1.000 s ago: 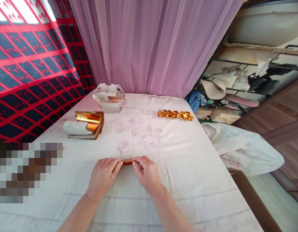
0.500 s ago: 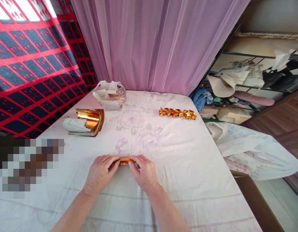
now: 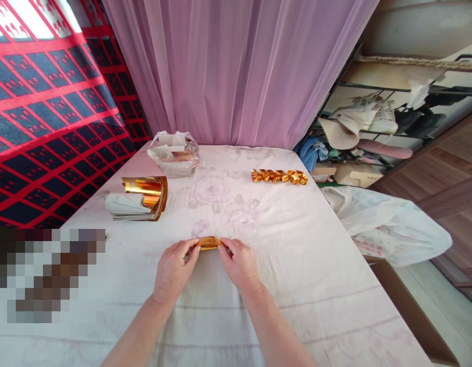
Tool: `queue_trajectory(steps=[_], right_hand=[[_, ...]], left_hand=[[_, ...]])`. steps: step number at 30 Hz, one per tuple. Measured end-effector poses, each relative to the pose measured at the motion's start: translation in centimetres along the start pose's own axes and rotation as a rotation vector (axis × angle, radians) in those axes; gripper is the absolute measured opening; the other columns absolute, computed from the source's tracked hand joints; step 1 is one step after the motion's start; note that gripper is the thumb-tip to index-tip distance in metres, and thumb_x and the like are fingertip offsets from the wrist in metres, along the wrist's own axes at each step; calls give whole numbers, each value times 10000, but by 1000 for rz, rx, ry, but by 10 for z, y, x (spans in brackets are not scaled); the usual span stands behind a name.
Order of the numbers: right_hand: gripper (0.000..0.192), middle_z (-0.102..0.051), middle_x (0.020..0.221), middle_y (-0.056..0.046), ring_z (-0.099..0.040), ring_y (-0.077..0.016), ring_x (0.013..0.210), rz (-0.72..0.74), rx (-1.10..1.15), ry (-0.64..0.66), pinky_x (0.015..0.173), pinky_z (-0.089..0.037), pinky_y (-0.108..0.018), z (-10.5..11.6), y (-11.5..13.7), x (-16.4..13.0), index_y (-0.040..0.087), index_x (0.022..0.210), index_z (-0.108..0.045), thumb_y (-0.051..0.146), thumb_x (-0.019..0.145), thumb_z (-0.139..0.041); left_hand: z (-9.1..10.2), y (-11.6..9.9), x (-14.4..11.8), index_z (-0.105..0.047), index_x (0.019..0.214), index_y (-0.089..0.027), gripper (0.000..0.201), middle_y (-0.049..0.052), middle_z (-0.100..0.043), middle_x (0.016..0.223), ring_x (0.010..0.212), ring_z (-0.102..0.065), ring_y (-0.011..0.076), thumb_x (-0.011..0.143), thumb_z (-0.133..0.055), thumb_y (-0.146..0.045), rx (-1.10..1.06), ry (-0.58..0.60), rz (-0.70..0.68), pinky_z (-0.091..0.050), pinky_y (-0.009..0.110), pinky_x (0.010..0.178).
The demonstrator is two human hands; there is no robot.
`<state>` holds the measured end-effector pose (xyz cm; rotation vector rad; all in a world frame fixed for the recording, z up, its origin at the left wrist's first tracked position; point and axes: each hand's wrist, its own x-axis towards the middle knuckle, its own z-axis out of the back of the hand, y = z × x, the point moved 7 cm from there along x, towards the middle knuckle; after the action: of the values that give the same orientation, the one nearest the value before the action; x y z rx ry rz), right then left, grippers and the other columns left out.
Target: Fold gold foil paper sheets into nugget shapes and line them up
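A small strip of folded gold foil paper [image 3: 209, 243] is stretched between my hands, just above or on the flowered cloth; which of the two I cannot tell. My left hand [image 3: 176, 265] pinches its left end between thumb and fingers. On the other end, the fingertips of my right hand [image 3: 240, 262] are closed in the same way. Farther off to the right lies a row of folded gold foil pieces [image 3: 279, 176]. A curled stack of gold foil sheets [image 3: 155, 196] with white backs rests to the left of my hands.
A clear plastic bag [image 3: 175, 155] with sheets inside sits at the table's far left. Behind the cloth-covered table [image 3: 297, 306] hangs a purple curtain [image 3: 228, 71]. Shelves with a cap [image 3: 341, 130] and shoes stand at right, above a white plastic bag [image 3: 404, 224]. A blurred patch covers the left edge.
Both hands have shifted slightly away from me and to the right with the foil paper. Its middle now shows wider between my fingers. The whole view has turned a little.
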<state>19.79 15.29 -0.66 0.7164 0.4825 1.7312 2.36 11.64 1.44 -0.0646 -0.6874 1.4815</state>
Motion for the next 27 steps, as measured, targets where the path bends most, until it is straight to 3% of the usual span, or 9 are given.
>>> queue_trajectory(steps=[8, 19, 27], right_hand=[[265, -767, 952, -66, -717, -202, 852, -21, 52, 23, 772, -534, -284, 0, -8, 7, 225, 1024, -768, 242, 889, -540], [229, -761, 879, -55, -703, -179, 763, 18, 79, -54, 722, -530, -275, 4, -10, 2, 228, 951, -761, 280, 896, -546], [236, -754, 828, -52, -696, -178, 712, 68, 94, -68, 672, -513, -267, 6, -7, 0, 223, 913, -756, 278, 906, -526]], left_hand=[[-2, -3, 13, -708, 1012, -241, 230, 20, -751, 964, 759, -695, 189, 953, -502, -327, 197, 117, 34, -461, 292, 646], [0, -3, 9, -711, 952, -232, 223, 3, -747, 869, 685, -665, 176, 955, -508, -323, 167, -1, -53, -427, 292, 628], [-1, -3, 8, -705, 930, -229, 238, 11, -742, 840, 677, -654, 170, 962, -490, -325, 170, -22, -78, -429, 287, 643]])
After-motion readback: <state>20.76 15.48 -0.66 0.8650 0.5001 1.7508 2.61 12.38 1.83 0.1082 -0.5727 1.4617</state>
